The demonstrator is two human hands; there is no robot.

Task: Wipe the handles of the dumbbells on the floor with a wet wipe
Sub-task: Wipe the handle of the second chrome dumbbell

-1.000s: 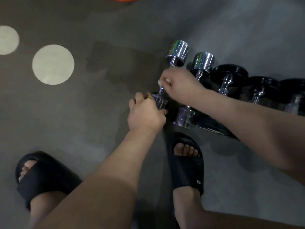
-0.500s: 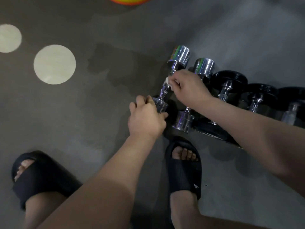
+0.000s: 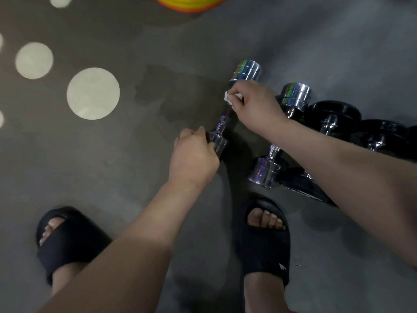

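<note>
Left hand point(image 3: 194, 159) gripped the near head of the shiny chrome dumbbell point(image 3: 246, 71); right hand point(image 3: 256, 105), pinching a crumpled white wet wipe point(image 3: 228, 97) on its handle, likely needed full-length strokes.

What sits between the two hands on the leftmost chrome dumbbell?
In the head view, only a bare stretch of the handle, from the left hand on the near weight to the wet wipe pinched in the right hand.
</note>
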